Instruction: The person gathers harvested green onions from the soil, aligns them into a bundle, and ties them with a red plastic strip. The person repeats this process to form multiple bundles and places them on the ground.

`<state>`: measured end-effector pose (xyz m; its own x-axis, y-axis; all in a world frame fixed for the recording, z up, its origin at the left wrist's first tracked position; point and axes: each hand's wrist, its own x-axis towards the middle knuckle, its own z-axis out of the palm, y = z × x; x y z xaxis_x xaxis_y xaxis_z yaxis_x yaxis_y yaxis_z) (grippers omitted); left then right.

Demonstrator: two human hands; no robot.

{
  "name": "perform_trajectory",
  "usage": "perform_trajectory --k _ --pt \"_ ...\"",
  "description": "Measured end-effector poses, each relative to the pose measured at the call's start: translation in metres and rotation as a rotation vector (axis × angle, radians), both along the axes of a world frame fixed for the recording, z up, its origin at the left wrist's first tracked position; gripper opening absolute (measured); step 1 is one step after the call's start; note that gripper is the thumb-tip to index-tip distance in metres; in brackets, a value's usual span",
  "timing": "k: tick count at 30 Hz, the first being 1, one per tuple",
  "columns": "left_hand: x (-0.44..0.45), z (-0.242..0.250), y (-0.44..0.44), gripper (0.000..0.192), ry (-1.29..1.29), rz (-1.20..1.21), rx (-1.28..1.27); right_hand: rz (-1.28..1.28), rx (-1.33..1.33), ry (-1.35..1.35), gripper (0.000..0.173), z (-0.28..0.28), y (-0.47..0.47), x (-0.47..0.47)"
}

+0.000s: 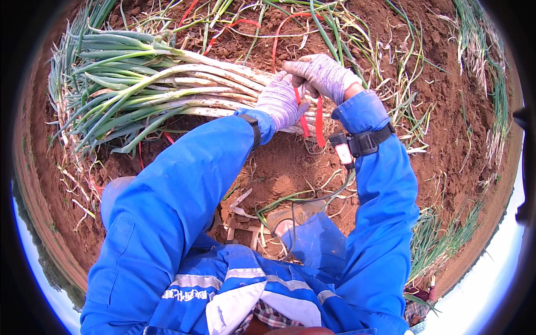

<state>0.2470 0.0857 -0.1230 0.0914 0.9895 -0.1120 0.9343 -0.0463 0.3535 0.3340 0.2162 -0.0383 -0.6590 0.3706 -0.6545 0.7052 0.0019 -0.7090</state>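
Note:
A large bunch of long green onions (pixel 217 86) lies on the soil, its leaves to the left and white root ends to the right. Flat red tie tape (pixel 319 121) is at the root end, with two loose tails hanging down. My left hand (pixel 279 100), in a pale purple knitted glove, rests on the white stalks with its fingers closed around the tape. Directly beside it, my gloved right hand (pixel 324 76) pinches the tape above the stalks. Where the tape crosses between my fingers is partly hidden.
More red tape (pixel 234 24) and loose onion leaves (pixel 377 54) lie on the reddish soil (pixel 439 125). Piled onions stand at left (pixel 63 88) and right (pixel 496 96). A low wooden stool (pixel 254 238) is beneath me. Another person (pixel 418 299) is at lower right.

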Motion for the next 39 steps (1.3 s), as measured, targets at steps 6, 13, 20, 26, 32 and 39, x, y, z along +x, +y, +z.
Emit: perform_trajectory --k 6,13,20,26,32,39 --pt "0.003 -0.018 -0.001 0.056 0.075 -0.015 -0.067 -0.935 -0.387 1.083 0.037 -0.012 0.083 -0.020" --pt "0.003 -0.021 -0.001 0.064 -0.109 0.162 -0.142 0.021 0.059 -0.314 0.039 -0.142 0.035 -0.068" --pt "0.002 -0.013 0.003 0.064 -0.129 0.150 -0.292 0.286 0.297 -0.284 0.050 -0.152 0.037 -0.077" --pt "0.003 -0.002 0.010 0.057 0.014 -0.003 -0.295 -0.092 -0.258 -0.056 0.064 -0.148 0.024 -0.071" --pt "0.007 -0.014 0.005 0.058 0.051 0.048 -0.178 -0.057 -0.316 -0.006 0.028 -0.146 0.025 -0.065" --pt "0.009 -0.024 0.001 0.059 0.117 0.084 -0.149 -0.012 -0.195 -0.046 0.039 -0.156 0.022 -0.057"
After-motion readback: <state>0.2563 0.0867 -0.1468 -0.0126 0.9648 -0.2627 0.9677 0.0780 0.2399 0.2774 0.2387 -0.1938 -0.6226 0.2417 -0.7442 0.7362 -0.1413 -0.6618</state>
